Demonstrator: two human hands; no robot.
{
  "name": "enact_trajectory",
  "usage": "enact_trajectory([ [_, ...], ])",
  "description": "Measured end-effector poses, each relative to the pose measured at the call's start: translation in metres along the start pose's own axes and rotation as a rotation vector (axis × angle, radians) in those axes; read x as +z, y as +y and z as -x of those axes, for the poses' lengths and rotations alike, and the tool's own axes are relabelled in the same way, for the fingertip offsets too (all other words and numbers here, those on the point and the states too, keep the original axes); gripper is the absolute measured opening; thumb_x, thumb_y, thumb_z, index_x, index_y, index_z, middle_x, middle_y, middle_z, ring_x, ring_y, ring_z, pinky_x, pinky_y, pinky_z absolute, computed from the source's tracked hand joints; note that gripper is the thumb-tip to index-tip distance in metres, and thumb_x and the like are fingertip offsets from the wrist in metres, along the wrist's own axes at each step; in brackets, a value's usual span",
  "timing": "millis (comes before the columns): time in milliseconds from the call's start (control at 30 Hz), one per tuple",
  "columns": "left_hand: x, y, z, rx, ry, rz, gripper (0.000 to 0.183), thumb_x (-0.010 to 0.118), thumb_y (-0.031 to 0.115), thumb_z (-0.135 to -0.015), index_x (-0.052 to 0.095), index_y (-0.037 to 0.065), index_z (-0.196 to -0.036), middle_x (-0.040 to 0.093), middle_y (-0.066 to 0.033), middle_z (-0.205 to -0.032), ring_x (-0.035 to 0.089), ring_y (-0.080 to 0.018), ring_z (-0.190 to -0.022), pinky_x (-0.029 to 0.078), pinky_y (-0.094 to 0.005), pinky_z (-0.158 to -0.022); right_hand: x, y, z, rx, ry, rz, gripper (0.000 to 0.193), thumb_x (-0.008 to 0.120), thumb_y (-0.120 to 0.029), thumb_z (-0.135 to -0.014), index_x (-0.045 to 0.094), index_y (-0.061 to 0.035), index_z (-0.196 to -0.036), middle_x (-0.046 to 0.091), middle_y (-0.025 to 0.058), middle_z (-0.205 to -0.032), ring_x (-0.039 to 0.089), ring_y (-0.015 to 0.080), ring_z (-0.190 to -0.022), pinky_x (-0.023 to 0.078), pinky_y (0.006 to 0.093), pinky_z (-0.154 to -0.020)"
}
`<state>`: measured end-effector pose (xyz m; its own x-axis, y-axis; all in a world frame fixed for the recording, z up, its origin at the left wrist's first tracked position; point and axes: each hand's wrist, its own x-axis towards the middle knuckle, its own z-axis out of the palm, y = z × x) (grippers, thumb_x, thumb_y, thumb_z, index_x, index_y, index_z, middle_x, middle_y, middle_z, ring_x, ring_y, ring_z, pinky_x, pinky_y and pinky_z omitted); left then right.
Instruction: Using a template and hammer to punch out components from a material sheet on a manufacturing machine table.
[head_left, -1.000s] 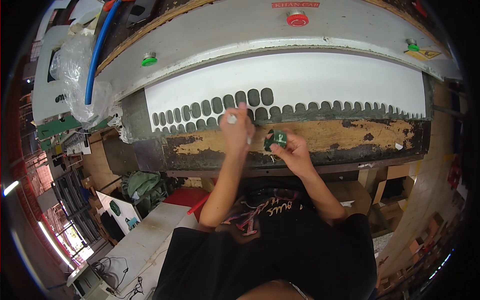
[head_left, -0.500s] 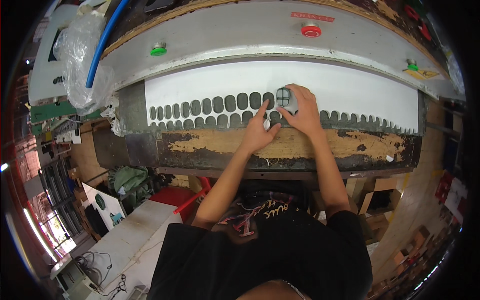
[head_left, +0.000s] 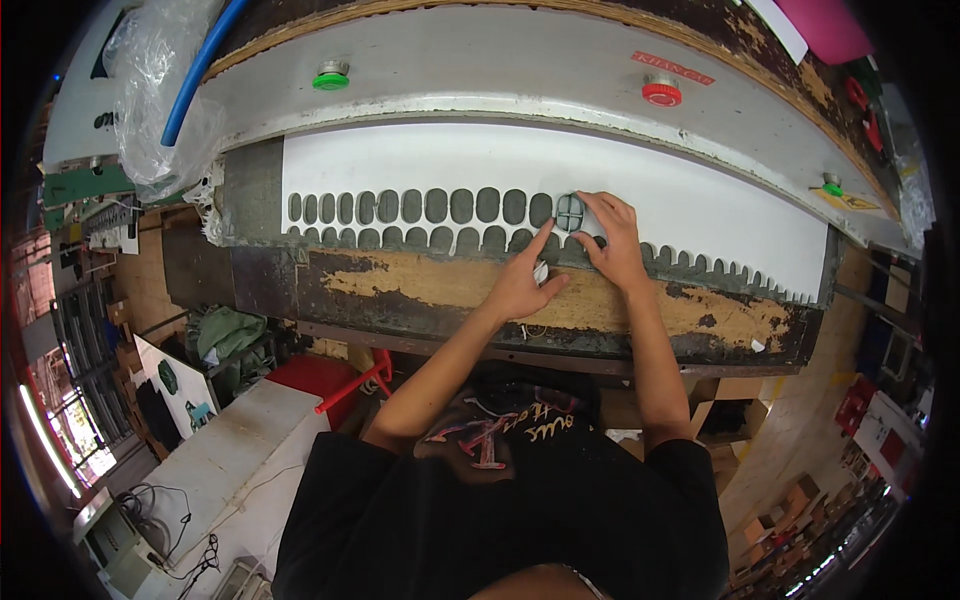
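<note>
A white sheet [head_left: 400, 160] lies along the machine bed, with a row of rounded holes through it and scalloped cut-outs along its near edge. My right hand [head_left: 614, 240] grips an oval metal cutting die [head_left: 570, 213] with crossed bars, thumb at its near side and fingers round its far right. The die rests on the sheet just right of the last hole. My left hand [head_left: 525, 283] stretches its index finger to the die's near left edge. A small white piece [head_left: 541, 271] is tucked in its curled fingers; its full shape is hidden.
Behind the sheet runs a grey machine beam [head_left: 480, 75] with a green button [head_left: 331, 77], a red stop button [head_left: 661, 92] and another green button [head_left: 832, 187]. A blue hose [head_left: 190, 95] and clear plastic [head_left: 150, 110] hang at left. The bed's worn wooden edge [head_left: 420, 285] lies nearest me.
My right hand has brought the die closer to the last hole in the row. My left index finger has shifted from that hole to the die's edge. The view has also shifted.
</note>
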<state>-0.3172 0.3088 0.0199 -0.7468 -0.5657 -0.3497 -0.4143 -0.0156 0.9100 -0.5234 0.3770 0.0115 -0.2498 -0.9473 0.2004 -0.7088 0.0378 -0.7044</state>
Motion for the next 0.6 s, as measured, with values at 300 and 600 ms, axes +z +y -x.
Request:
enact_trajectory([
  [300,-0.005,0.000,-0.003,0.023,-0.007,-0.053,0.092,0.079,0.021,-0.087,0.027,0.015,-0.163,0.070,-0.0214,-0.114,0.065,-0.0251,-0.090,0.052,-0.0367,-0.088,0.002,0.004,0.001,-0.026,-0.026,0.048,0.065,0.080,-0.016,-0.083,0.057,-0.0090,-0.143,0.063,0.0143,-0.132,0.053,0.0345,-0.126,0.037,0.0441,-0.108],
  [600,-0.098,0.023,0.011,0.135,0.620,0.120,0.024,0.083,0.025,-0.088,0.074,0.004,-0.097,0.073,-0.0058,-0.086,0.065,-0.0129,-0.081,0.052,-0.0303,-0.080,0.006,-0.065,0.076,0.103,0.233,-0.034,0.052,0.079,-0.014,-0.085,0.061,-0.0028,-0.133,0.065,0.0183,-0.127,0.057,0.0382,-0.124,0.045,0.0450,-0.105],
])
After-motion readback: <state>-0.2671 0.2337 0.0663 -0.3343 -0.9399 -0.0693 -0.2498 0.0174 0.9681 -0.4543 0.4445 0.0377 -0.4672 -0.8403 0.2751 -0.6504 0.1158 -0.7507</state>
